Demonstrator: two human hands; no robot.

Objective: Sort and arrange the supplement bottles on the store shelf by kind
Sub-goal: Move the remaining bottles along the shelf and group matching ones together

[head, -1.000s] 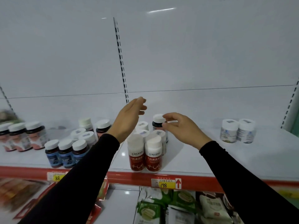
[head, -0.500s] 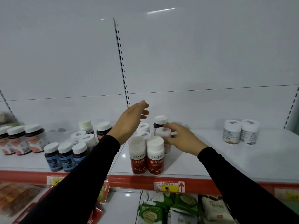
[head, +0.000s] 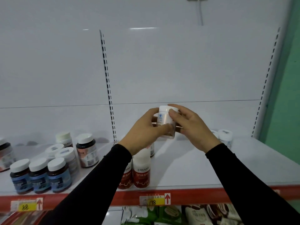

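Observation:
A small white-capped bottle [head: 164, 120] with a pale label is held up above the shelf, gripped from both sides. My left hand [head: 142, 132] wraps its left side and bottom; my right hand [head: 193, 127] holds its cap and right side. Below them, at the shelf front, stand two white bottles with red labels [head: 140, 173], partly hidden by my left sleeve. Three blue-label dark bottles [head: 40, 175] line the front left. Behind them are white-capped jars [head: 65, 154] and a dark bottle with a pink label [head: 87, 151]. White jars [head: 225, 138] peek out behind my right wrist.
The white shelf [head: 203, 168] has a red front rail with yellow price tags [head: 153, 201]. A slotted upright [head: 108, 88] divides the white back panel. Snack packets [head: 170, 215] fill the shelf below. A green wall [head: 289, 78] borders the right side.
My right hand lifted a white-capped bottle out of the middle cluster, and my left hand came over to grip it too. The view shifted to the right and up.

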